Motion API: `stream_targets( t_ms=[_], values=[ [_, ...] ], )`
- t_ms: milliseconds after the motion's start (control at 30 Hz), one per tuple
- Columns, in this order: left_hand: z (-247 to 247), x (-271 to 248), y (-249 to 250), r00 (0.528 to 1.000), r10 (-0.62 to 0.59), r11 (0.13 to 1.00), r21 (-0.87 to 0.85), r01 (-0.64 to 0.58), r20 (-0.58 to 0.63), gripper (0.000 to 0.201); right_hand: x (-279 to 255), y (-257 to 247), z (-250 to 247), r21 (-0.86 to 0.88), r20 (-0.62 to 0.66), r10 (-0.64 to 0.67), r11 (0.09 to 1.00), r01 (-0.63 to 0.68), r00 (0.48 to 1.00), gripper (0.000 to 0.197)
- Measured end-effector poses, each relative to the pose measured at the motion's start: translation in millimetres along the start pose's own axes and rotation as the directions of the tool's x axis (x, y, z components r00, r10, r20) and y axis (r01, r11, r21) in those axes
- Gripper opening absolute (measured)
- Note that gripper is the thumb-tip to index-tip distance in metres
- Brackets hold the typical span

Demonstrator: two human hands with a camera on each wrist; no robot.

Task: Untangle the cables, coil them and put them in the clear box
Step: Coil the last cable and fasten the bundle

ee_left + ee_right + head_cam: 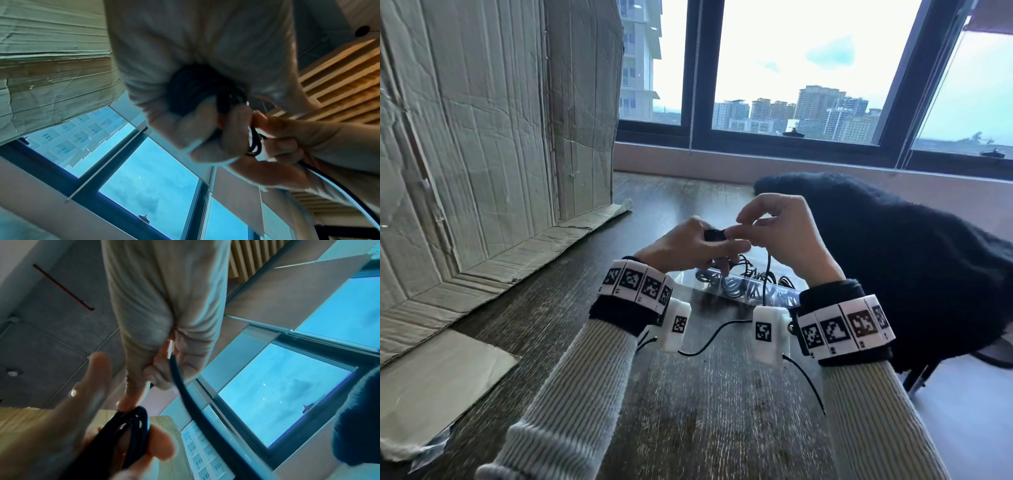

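Above the table, my left hand (709,248) grips a small coil of black cable (714,234), seen bunched in its curled fingers in the left wrist view as the coil (193,87). My right hand (736,228) pinches the same cable at the coil's edge. The loose strand (768,270) hangs from that hand toward the clear box (787,294). The strand (185,386) passes through my right hand's (156,374) curled fingers. Coiled black cables lie in the box just beyond my wrists.
Crumpled cardboard (482,144) stands along the left side and lies flat on the wooden table (705,411). A black fleece garment (900,260) covers the right of the table. A window (791,68) runs across the back. Thin black wrist-camera wires (715,337) cross the tabletop.
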State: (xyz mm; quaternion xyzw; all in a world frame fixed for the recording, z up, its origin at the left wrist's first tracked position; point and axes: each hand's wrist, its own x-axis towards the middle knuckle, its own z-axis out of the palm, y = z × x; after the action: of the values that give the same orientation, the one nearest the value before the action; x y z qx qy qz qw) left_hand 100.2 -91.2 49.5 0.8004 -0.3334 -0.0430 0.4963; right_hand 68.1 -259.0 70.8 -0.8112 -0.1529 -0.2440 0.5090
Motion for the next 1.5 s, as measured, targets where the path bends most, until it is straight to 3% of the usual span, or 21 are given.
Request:
stream_targets(
  t_ms=[100,300,367,433,533,700,767,833,900,933,1000,1067,1167,1267,1367,1433,1500],
  values=[
    [-0.4,0.6,-3.6,1.0,0.011,0.994,-0.106,-0.012,-0.009,0.033,-2.8,-0.6,-1.3,0.069,0.055,0.01,0.998,-0.014,0.998,0.011],
    [-11.3,-6.8,-2.4,0.993,0.006,0.939,-0.341,-0.045,-0.114,0.035,-4.8,-0.4,-7.8,0.182,0.225,0.115,0.971,-0.157,0.968,0.005],
    [-19.3,-8.6,1.8,0.964,-0.056,0.863,-0.499,-0.086,-0.262,0.035,-4.1,2.2,-10.0,0.141,0.231,0.117,0.978,-0.152,0.966,0.008],
    [-27.8,-7.7,2.7,0.911,-0.123,0.726,-0.662,-0.189,-0.395,0.036,-3.0,5.8,-7.7,0.071,0.224,0.125,0.987,-0.144,0.967,0.014],
    [-33.2,-3.8,0.4,0.881,-0.132,0.632,-0.723,-0.278,-0.454,0.038,-3.4,6.7,6.4,-0.069,0.25,0.138,0.99,-0.124,0.959,0.027],
    [-32.3,-0.8,0.7,0.856,-0.136,0.451,-0.8,-0.395,-0.499,0.037,-14.1,-3.1,32.9,-0.092,0.493,0.248,0.968,-0.234,0.834,0.035],
    [-33.8,-0.3,-1.1,0.801,-0.191,0.522,-0.75,-0.407,-0.568,0.034,-16.2,-4.1,31.4,-0.161,0.558,0.276,0.961,-0.224,0.783,0.032],
    [-38.1,0.4,-7.4,0.715,-0.194,0.718,-0.594,-0.363,-0.672,0.035,-16.5,-4.9,23.8,-0.245,0.583,0.312,0.948,-0.203,0.75,0.028],
    [-42.5,0.4,-16.4,0.654,-0.097,0.904,-0.341,-0.258,-0.751,0.04,-15.5,-7.7,11.6,-0.307,0.557,0.326,0.935,-0.175,0.764,0.027],
    [-43.8,-0.2,-20.4,0.65,-0.006,0.963,-0.181,-0.202,-0.76,0.045,-15.1,-10.2,4.9,-0.315,0.541,0.316,0.936,-0.16,0.779,0.026],
    [-43.8,0.1,-27.0,0.715,0.152,0.985,0.168,-0.049,-0.682,0.069,-16.3,-18.1,-6.9,-0.284,0.524,0.264,0.951,-0.125,0.81,0.025],
    [-40.5,2.0,-30.8,0.801,0.161,0.923,0.375,0.084,-0.576,0.096,-18.2,-27.0,-15.3,-0.227,0.498,0.174,0.972,-0.065,0.85,0.025],
    [-31.8,5.4,-35.3,0.895,0.103,0.907,0.411,0.095,-0.435,0.114,-16.0,-32.2,-23.3,-0.158,0.327,0.006,0.986,0.048,0.945,0.025],
    [-20.8,1.9,-29.0,0.968,0.111,0.966,0.255,-0.051,-0.224,0.117,-8.8,-23.4,-27.4,-0.029,0.113,-0.082,0.996,0.086,0.99,0.021],
    [-14.3,-3.2,-14.6,0.995,0.098,0.986,0.14,-0.094,-0.023,0.092,-0.8,-8.3,-25.1,0.003,-0.06,-0.112,0.994,0.112,0.992,0.02],
    [-11.1,-1.9,-11.1,0.999,0.047,0.987,0.153,-0.046,-0.004,0.058,2.6,0.1,-23.6,0.014,-0.128,-0.108,0.994,0.111,0.986,0.02],
    [-9.7,-1.4,-9.7,0.999,0.011,1.0,0.012,-0.011,-0.043,0.033,4.0,8.2,-25.0,0.037,-0.179,-0.089,0.995,0.098,0.98,0.017]
  ],
)
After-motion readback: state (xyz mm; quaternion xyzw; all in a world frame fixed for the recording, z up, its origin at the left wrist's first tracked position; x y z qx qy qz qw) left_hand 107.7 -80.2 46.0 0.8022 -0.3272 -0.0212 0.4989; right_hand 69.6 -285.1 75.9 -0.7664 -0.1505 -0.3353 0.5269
